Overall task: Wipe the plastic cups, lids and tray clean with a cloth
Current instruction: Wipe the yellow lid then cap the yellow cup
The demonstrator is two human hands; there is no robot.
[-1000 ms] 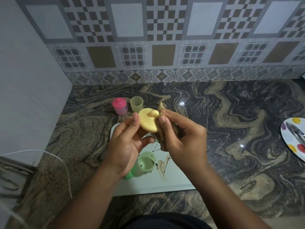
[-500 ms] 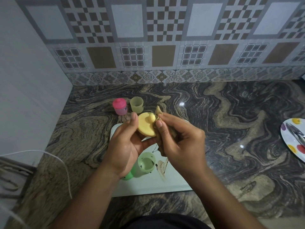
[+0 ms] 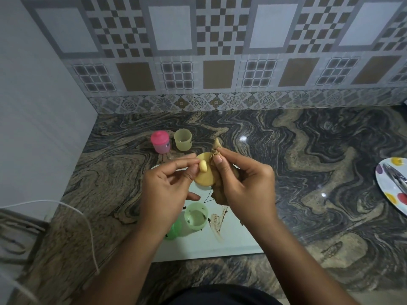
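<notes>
One lid (image 3: 204, 180), in left grip (image 3: 167, 190) (cloth (image 3: 218, 193) touching)

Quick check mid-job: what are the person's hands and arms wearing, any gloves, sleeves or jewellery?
No gloves: the left hand and right hand are bare. The left forearm and right forearm show no sleeve, watch or bracelet down to the frame's edge. Rings: cannot tell, fingers partly hidden. A dark garment shows at the bottom edge.
</notes>
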